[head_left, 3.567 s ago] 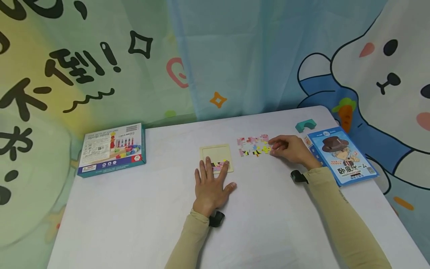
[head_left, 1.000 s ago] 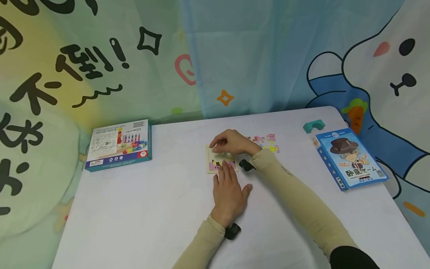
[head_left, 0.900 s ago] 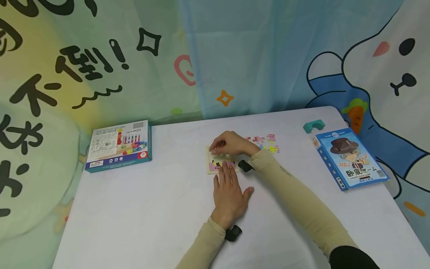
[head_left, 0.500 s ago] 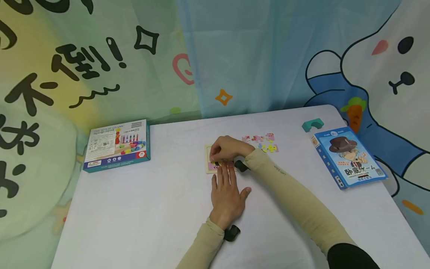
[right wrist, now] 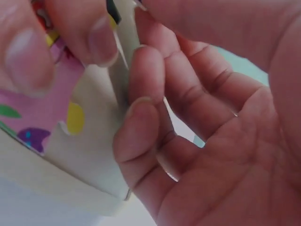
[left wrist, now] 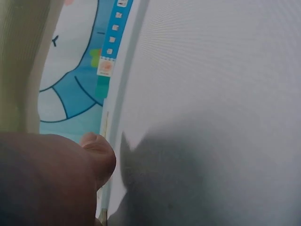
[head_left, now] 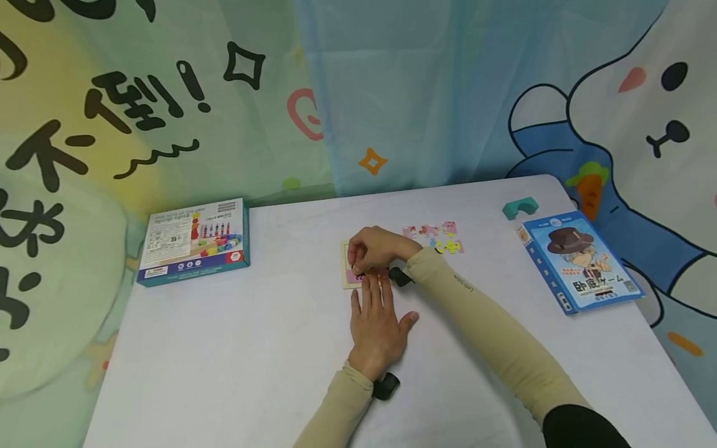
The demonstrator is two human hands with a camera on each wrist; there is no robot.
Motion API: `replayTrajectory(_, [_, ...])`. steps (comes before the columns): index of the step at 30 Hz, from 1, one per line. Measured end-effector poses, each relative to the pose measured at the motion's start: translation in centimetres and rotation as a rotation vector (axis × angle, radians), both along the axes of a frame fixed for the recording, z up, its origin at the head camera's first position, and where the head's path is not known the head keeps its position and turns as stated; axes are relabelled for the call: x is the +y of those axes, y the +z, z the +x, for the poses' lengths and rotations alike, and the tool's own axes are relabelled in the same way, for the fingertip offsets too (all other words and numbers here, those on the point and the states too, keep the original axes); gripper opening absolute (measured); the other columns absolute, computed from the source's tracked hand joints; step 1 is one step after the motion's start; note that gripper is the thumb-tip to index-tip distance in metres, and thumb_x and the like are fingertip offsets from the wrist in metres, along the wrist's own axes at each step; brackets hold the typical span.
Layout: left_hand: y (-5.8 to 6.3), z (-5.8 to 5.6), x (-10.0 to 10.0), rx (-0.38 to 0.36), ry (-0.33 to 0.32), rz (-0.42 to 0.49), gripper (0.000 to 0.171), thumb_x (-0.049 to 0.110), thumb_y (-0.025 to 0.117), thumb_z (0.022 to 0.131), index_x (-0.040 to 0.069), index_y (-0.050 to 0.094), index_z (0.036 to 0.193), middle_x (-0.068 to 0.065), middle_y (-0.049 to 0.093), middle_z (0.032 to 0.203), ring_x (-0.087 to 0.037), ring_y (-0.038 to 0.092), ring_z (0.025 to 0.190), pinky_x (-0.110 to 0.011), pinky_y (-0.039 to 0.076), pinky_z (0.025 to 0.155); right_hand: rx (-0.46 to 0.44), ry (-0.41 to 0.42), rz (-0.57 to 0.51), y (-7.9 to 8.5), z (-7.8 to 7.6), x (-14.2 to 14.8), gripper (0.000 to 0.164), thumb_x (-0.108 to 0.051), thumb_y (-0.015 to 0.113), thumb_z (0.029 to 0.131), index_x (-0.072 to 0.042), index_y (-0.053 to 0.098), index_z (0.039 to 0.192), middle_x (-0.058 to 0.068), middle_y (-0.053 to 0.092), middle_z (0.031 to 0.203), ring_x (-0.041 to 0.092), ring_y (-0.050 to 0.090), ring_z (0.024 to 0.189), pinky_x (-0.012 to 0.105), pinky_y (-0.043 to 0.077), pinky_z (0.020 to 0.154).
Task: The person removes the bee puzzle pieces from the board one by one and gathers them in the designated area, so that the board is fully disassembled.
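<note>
A shallow wooden puzzle tray [head_left: 345, 264] lies on the table, partly covered by both hands. My left hand [head_left: 378, 330] rests flat at its near edge, straight fingertips pressing on the pink jigsaw pieces [right wrist: 56, 94] inside. Just above those fingertips, my right hand [head_left: 376, 247] pinches a small jigsaw piece between thumb and forefinger; the dark and yellow edge of this piece [right wrist: 113, 13] shows in the right wrist view, mostly hidden by fingers. Several loose jigsaw pieces [head_left: 434, 238] lie right of the tray. The left wrist view catches mainly the left thumb [left wrist: 99, 157].
At the left back lies a flat toy box [head_left: 193, 242]. A blue game box [head_left: 579, 261] lies at the right, with a teal arch-shaped block [head_left: 520, 208] behind it. A printed cloth [head_left: 420, 93] hangs behind the white table [head_left: 224, 361].
My right hand has gone from the loose pieces left to the tray with a piece, then lowered toward the left fingertips. The left hand's spread fingers have drawn together.
</note>
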State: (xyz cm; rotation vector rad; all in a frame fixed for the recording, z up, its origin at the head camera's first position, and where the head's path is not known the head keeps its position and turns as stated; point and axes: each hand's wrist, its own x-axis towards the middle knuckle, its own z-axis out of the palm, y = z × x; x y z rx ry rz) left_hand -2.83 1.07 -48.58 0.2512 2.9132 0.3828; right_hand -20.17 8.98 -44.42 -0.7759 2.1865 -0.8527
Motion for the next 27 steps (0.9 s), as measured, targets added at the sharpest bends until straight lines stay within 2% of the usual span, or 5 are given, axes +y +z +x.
replayTrajectory(6, [0.4, -0.2, -0.3, -0.003, -0.008, 0.02, 0.091, 0.065, 0.049, 0.105, 0.002, 0.025, 0.168, -0.018, 0.022, 0.176, -0.033, 0.021, 0.164, -0.057, 0.022, 0.13, 0.072, -0.022, -0.036, 0.0, -0.1, 0.4, 0.013, -0.009, 0.079, 0.093, -0.006, 0.076, 0.105, 0.005, 0.077, 0.093, 0.011, 0.068, 0.079, 0.027, 0.057, 0.076])
replayTrajectory(11, [0.4, -0.4, -0.9, 0.012, -0.033, 0.02, 0.09, 0.065, 0.048, 0.105, 0.006, 0.026, 0.168, -0.016, 0.019, 0.177, -0.034, 0.024, 0.163, -0.06, 0.019, 0.129, 0.14, -0.117, -0.086, 0.7, -0.1, 2.3, 0.015, -0.012, 0.074, 0.099, -0.006, 0.08, 0.111, 0.006, 0.079, 0.102, 0.017, 0.071, 0.094, 0.037, 0.057, 0.092])
replayTrajectory(19, [0.0, -0.7, -1.9, -0.032, -0.067, 0.042, 0.085, 0.065, 0.043, 0.107, 0.011, 0.023, 0.17, -0.014, 0.012, 0.179, -0.033, 0.019, 0.165, -0.064, 0.01, 0.13, 0.085, -0.252, -0.144, 0.7, 1.5, 7.4, 0.013, -0.016, 0.067, 0.106, -0.007, 0.074, 0.111, 0.008, 0.074, 0.101, 0.023, 0.065, 0.089, 0.033, 0.052, 0.08])
replayTrajectory(24, [-0.4, -0.8, -2.3, -0.051, -0.097, 0.043, 0.083, 0.065, 0.039, 0.108, 0.017, 0.018, 0.172, -0.012, 0.007, 0.18, -0.032, 0.014, 0.166, -0.061, 0.008, 0.132, 0.051, -0.328, -0.171, 0.0, 2.6, 10.3, 0.015, -0.015, 0.063, 0.108, -0.002, 0.069, 0.112, 0.013, 0.073, 0.101, 0.025, 0.071, 0.092, 0.038, 0.059, 0.084])
replayTrajectory(27, [-0.3, -0.7, -2.5, -0.044, -0.118, 0.057, 0.08, 0.065, 0.038, 0.108, 0.02, 0.02, 0.172, -0.013, 0.006, 0.18, -0.033, 0.015, 0.166, -0.063, 0.008, 0.131, 0.06, -0.376, -0.152, -0.1, 3.1, 11.4, 0.016, -0.015, 0.063, 0.108, -0.001, 0.068, 0.113, 0.013, 0.073, 0.099, 0.022, 0.072, 0.09, 0.036, 0.059, 0.083])
